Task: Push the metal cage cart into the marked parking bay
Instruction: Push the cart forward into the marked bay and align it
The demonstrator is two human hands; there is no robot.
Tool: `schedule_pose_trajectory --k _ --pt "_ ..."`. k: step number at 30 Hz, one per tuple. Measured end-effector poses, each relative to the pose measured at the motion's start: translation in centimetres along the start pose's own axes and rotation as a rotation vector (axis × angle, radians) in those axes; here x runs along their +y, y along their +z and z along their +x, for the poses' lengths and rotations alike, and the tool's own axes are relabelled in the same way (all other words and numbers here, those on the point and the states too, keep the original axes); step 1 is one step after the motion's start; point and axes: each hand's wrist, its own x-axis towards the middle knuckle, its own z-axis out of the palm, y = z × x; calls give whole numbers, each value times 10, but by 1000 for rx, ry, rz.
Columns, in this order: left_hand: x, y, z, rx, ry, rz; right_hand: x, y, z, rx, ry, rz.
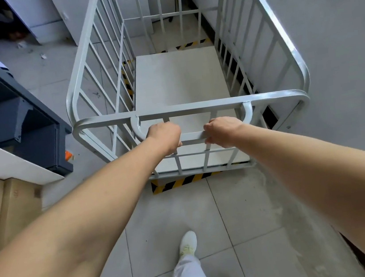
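Head view: my left hand and right hand have fingers curled tight around the handle bar of the cage cart. The cart sits nearly inside the striped floor tape; I'd push evenly, keeping it off the wall beside the cart.

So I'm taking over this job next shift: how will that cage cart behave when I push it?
The cage cart is empty, so it probably pushes lightly for its size. Its welded bars look stiff, unlikely to flex. Both the left hand and the right hand grip the handle; its tall sides might make it top-heavy if shoved hard.
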Motion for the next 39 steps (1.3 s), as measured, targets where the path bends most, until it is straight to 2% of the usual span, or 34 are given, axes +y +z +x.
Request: schedule_pose_trajectory --k 13,19,39 --pt "4 -8 24 -78 32 13 8 -1 21 -58 35 -14" --pt "0 -11 24 -63 0 -61 3 0 20 -16 76 65" --pt "4 -7 18 -14 -6 -31 -1 5 15 46 134 87"
